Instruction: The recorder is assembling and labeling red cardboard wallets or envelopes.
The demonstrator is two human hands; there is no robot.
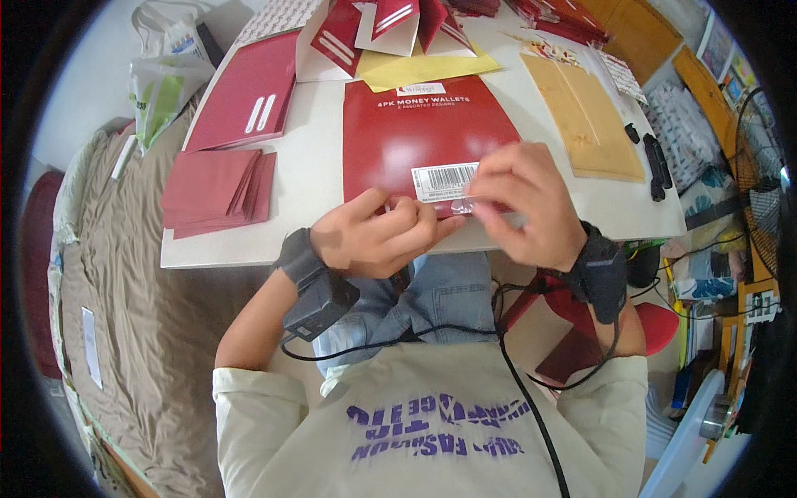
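A flat red packet (415,133) with a white barcode label (444,179) lies in front of me, its near end at the table's front edge. My left hand (382,232) is closed at the packet's near left corner, fingers curled over its edge. My right hand (527,203) bends over the near right corner, thumb and fingers drawn together beside the label. Between the two hands a small shiny piece of clear plastic (462,204) shows at the packet's near edge, next to the right fingertips. Part of that edge is hidden by my fingers.
To the left lie dark red wallets (249,95) and a fanned stack of red envelopes (217,189). Folded red cards (336,37) stand on a yellow sheet (423,66) at the back. A tan envelope (585,120) and black clips (656,162) are at right. Black cables cross my lap.
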